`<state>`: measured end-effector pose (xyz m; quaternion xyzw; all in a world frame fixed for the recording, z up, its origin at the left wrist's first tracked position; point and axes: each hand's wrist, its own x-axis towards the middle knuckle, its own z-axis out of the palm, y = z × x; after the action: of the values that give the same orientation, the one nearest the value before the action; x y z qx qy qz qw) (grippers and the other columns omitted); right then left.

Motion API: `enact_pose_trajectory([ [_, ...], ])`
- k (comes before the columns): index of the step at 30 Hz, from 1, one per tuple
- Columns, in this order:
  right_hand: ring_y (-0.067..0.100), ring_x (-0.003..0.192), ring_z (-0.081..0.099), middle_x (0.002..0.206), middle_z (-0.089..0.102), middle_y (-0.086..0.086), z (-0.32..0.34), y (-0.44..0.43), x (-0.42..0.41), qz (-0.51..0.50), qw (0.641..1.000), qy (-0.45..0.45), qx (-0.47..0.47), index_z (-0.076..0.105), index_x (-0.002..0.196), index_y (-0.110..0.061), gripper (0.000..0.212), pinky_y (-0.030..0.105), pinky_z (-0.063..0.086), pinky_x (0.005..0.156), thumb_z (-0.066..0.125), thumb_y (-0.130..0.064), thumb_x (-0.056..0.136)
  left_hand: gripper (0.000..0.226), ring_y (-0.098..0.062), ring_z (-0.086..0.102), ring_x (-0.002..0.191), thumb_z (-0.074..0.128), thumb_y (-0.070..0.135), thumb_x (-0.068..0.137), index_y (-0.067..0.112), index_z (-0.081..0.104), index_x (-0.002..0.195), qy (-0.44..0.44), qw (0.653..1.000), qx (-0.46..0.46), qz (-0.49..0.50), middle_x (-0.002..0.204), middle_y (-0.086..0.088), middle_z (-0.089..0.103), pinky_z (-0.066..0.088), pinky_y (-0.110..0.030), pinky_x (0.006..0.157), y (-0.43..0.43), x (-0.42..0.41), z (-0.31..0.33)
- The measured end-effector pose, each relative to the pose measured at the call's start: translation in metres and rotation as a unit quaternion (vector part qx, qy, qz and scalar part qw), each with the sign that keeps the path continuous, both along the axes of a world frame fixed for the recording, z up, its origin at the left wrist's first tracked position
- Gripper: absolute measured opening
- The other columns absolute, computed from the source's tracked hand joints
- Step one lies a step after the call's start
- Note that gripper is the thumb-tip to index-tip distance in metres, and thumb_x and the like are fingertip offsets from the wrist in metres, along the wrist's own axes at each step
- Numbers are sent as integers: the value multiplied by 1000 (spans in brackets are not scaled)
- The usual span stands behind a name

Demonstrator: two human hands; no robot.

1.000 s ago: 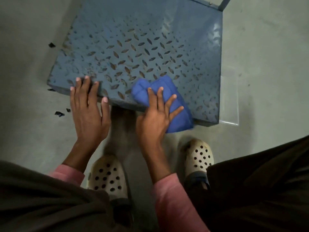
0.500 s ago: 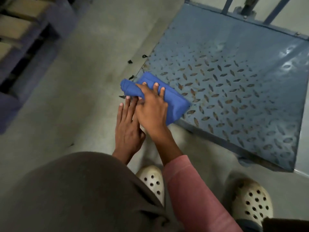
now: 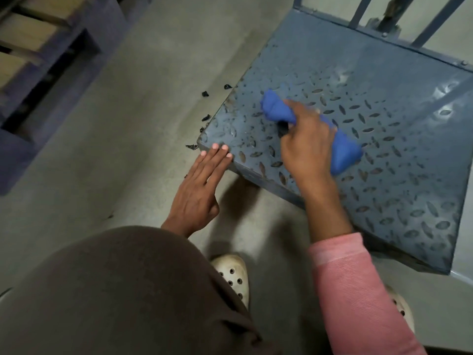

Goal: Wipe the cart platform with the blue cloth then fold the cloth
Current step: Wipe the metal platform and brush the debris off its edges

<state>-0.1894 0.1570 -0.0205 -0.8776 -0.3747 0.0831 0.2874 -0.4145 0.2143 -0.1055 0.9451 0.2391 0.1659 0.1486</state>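
Observation:
The cart platform (image 3: 399, 155) is a blue-grey metal plate with a raised diamond tread, filling the right side of the head view. My right hand (image 3: 305, 144) is closed around the bunched blue cloth (image 3: 344, 152), which lies on the plate a little inside its near-left corner; cloth sticks out on both sides of the hand. My left hand (image 3: 199, 190) is flat with fingers together, its fingertips resting on the platform's near-left corner, holding nothing.
Small black scraps (image 3: 204, 94) lie on the concrete floor beside the platform's left edge. The cart's handle bars (image 3: 358, 11) rise at the far side. A purple wooden pallet (image 3: 38, 73) is at the upper left. My white clogs (image 3: 234, 275) stand below.
My right hand has carried the cloth from the near-left corner inward across the plate, and the cloth is now more bunched. My left hand came out from beside the right hand onto the corner.

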Motion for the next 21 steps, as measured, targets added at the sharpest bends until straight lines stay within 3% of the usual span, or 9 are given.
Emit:
enact_pose_trajectory([
  [2, 39, 147, 24, 148, 48, 4, -12, 9, -20, -13, 994, 1, -109, 49, 139, -31, 53, 79, 11, 107, 47, -9, 90, 85, -37, 18, 162, 35, -2, 73, -7, 36, 158, -16, 999, -17, -22, 170, -22, 28, 20, -61, 129, 1, 1, -1],
  [4, 35, 151, 11, 156, 39, -4, -24, 23, -40, 75, 990, -3, -118, 47, 141, -35, 58, 79, 0, 107, 52, -11, 89, 78, -38, 21, 161, 40, -11, 78, -8, 40, 155, -39, 998, -21, -36, 168, -23, 32, 24, -63, 127, 3, 2, -3],
  [8, 21, 150, 23, 148, 50, -9, -18, 50, -39, 222, 971, 64, 68, 59, 132, -34, 76, 67, 0, 118, 44, 8, 71, 50, -35, 40, 153, 55, 1, 96, -4, 57, 145, -71, 996, 49, -35, 155, -19, 53, 27, -63, 126, 13, 7, -3],
  [12, 23, 145, 36, 145, 54, -5, -7, 65, 19, 178, 963, -63, 193, 64, 129, -30, 74, 55, 11, 122, 40, 5, 68, 47, -31, 40, 154, 49, 25, 108, 2, 55, 149, -38, 999, 16, 16, 157, -15, 52, 33, -54, 125, 31, 42, 7],
  [15, 21, 150, 25, 154, 43, -6, -10, 75, 70, 203, 970, -81, 106, 52, 140, -37, 64, 54, 8, 123, 45, -6, 85, 62, -32, 24, 160, 30, 41, 111, 3, 38, 160, 53, 998, 1, -31, 168, -19, 34, 22, -52, 130, 51, 74, 15],
  [18, 19, 154, 7, 164, 20, -7, -35, 87, 110, 271, 956, -54, -93, 29, 151, -46, 53, 56, 3, 122, 43, -52, 100, 74, -35, 19, 161, 19, 51, 110, 0, 28, 163, 127, 986, 23, -105, 171, -24, 24, 20, -53, 131, 74, 93, 22],
  [21, 16, 154, 3, 165, 13, -12, -55, 103, 134, 315, 935, -109, -126, 24, 151, -49, 56, 49, 2, 124, 34, -64, 98, 85, -36, 19, 161, 15, 62, 107, -2, 28, 162, 166, 976, 43, -136, 171, -24, 22, 23, -53, 130, 94, 101, 32],
])
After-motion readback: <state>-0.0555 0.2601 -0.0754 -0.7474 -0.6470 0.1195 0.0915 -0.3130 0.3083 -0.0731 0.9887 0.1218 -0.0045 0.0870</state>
